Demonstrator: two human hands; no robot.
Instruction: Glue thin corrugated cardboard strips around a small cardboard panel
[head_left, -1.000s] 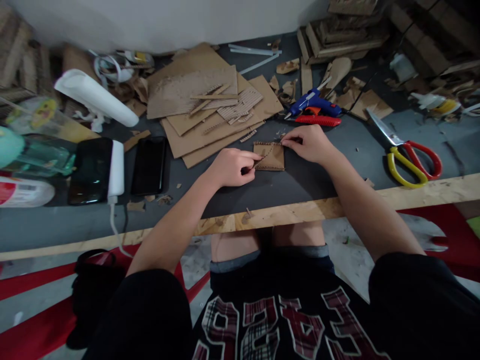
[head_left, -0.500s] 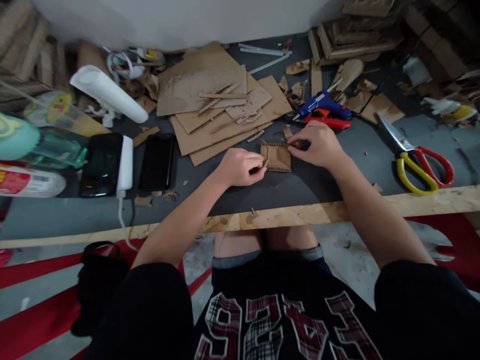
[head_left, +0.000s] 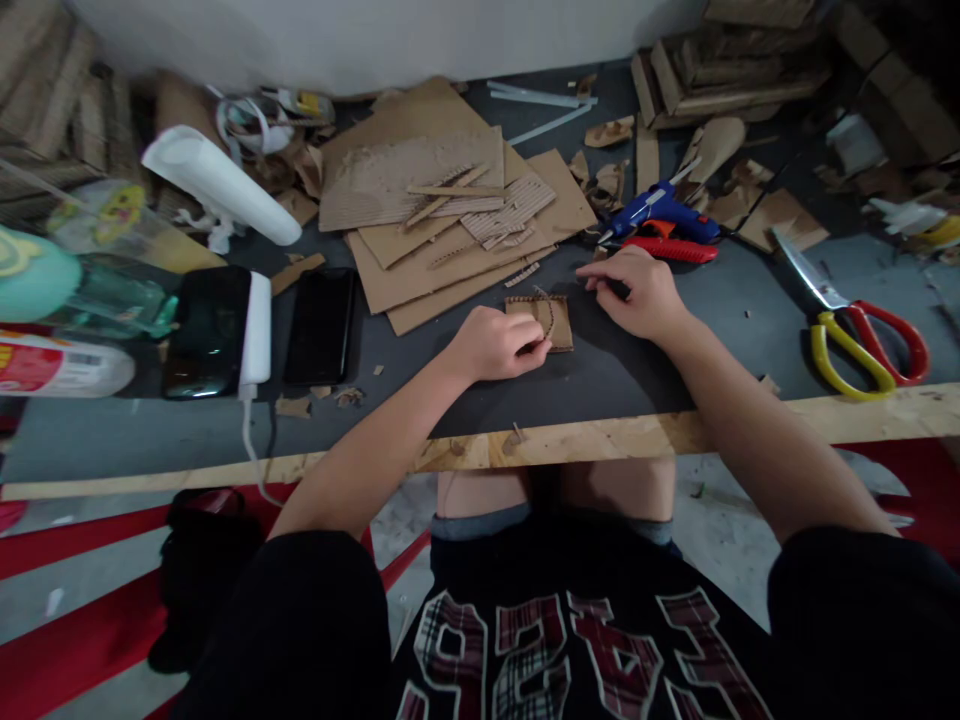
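Note:
A small cardboard square (head_left: 562, 328) with corrugated strips along its edges lies on the dark tabletop in front of me. My left hand (head_left: 499, 345) covers its left part, thumb and fingers pinched at a thin curved cardboard strip (head_left: 552, 314) that crosses the square. My right hand (head_left: 639, 293) hovers to the right, apart from the square, its index finger stretched out to the left and nothing visible in it. Just beyond that hand lie a red-handled tool (head_left: 679, 249) and a blue glue gun (head_left: 660, 210).
Cardboard sheets (head_left: 397, 255) with loose strips are stacked behind the square. Scissors (head_left: 851, 318) with red and yellow handles lie at right. Two dark phones (head_left: 321, 325) (head_left: 204, 335), a white power bank (head_left: 256, 330) and bottles (head_left: 64, 362) stand left. The wooden table edge (head_left: 487, 450) runs nearest me.
My right hand has let go at the square's upper right corner and moved slightly away. The square has shifted left under my left hand, and the thin strip now curves across it.

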